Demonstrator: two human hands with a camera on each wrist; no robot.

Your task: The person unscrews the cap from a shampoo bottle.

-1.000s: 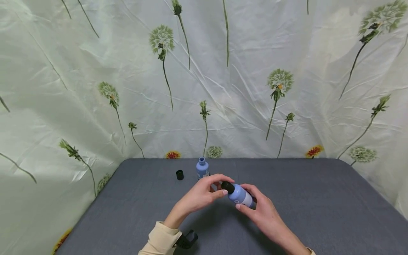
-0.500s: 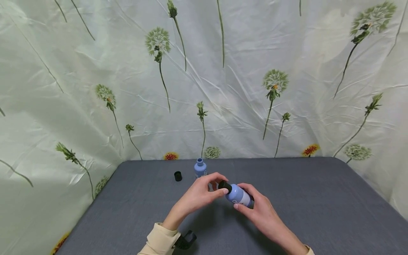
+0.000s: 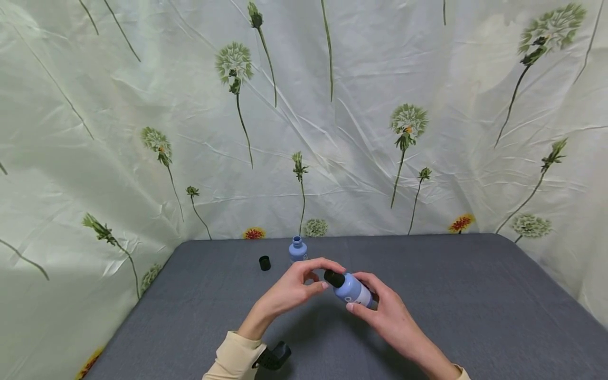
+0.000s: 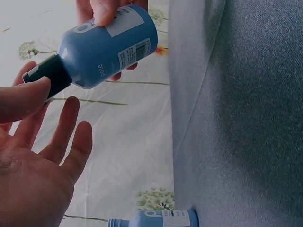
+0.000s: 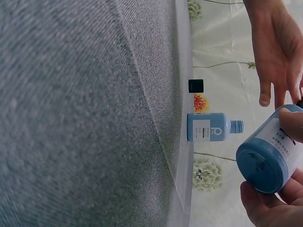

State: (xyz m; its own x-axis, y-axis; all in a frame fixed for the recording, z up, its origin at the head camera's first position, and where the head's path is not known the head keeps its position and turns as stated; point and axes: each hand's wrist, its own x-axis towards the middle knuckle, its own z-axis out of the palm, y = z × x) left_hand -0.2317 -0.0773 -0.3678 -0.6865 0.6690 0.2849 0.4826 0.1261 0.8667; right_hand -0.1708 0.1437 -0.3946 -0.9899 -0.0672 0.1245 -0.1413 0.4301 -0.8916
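Above the table, a blue bottle [image 3: 350, 289] with a white label is held tilted, its capped end pointing up and left. My right hand [image 3: 391, 319] grips its body near the base, thumb on the near side. On the bottle's neck sits a black cap [image 4: 57, 75], which my left hand [image 3: 290, 290] pinches between thumb and forefinger; the other left fingers are spread loosely in the left wrist view. Behind the left hand a second blue bottle [image 5: 208, 127] stands upright with its threaded neck bare. Left of it a loose black cap [image 3: 265, 263] rests on the table.
The dark grey cloth-covered table [image 3: 451, 306] reaches back to a pale curtain [image 3: 351, 137] printed with dandelions. A black strapped device [image 3: 274, 357] is on the left wrist, close above the tabletop.
The head view has shifted slightly. My left thumb and fingers have changed position on the held bottle's cap, the thumb sliding back to the left. The right hand's grip stays the same.
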